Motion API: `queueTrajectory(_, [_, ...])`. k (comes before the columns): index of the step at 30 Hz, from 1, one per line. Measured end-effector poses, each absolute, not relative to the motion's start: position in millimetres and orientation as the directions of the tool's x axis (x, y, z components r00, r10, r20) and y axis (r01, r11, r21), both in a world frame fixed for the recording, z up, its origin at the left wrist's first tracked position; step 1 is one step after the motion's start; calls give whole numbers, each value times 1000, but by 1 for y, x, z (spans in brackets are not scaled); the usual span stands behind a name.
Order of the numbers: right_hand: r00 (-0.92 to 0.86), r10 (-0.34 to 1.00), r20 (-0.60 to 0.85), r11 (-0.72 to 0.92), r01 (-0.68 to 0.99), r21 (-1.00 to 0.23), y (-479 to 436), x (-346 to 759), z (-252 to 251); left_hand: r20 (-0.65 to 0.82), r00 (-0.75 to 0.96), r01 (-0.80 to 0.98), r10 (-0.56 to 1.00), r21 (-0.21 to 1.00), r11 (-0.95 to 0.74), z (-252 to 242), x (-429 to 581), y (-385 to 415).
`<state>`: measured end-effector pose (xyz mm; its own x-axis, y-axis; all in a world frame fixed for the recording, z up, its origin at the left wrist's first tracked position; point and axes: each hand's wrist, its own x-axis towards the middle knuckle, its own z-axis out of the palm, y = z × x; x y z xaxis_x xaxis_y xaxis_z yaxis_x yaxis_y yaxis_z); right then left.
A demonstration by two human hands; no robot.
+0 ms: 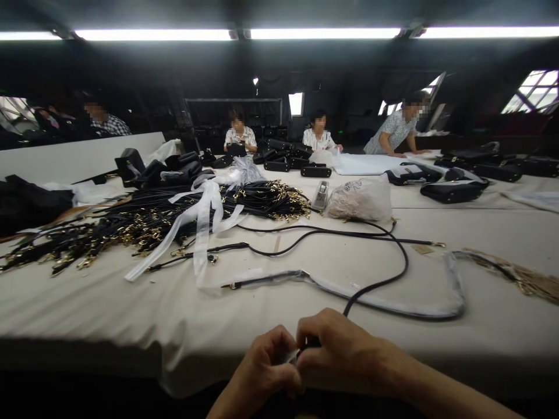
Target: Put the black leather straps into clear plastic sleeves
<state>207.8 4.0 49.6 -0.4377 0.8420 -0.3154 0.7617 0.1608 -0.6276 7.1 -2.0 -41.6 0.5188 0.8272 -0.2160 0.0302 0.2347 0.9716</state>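
My left hand point(271, 364) and my right hand point(334, 348) meet at the near edge of the table. The right fingers are closed on a black cord strap point(404, 265), which runs from behind that hand over the cloth and loops back to the left. Between the left thumb and forefinger shows a small pale, shiny bit, perhaps clear film; my fingers cover most of it. Just beyond my hands lies another black strap point(371, 304), partly sleeved in clear plastic.
A large heap of black straps point(144, 224) with gold clasps fills the left, white strips point(203, 224) draped over it. A filled plastic bag point(360, 199) sits mid-table. Black handbags point(454, 189) stand farther back. Several people point(321, 138) work across the table.
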Motion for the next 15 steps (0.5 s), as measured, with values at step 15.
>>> queueTrajectory(15, [-462,827,-319,-63,488,-871,5,199,22,-13,518,317,856,932,-177,-34,-20,-5])
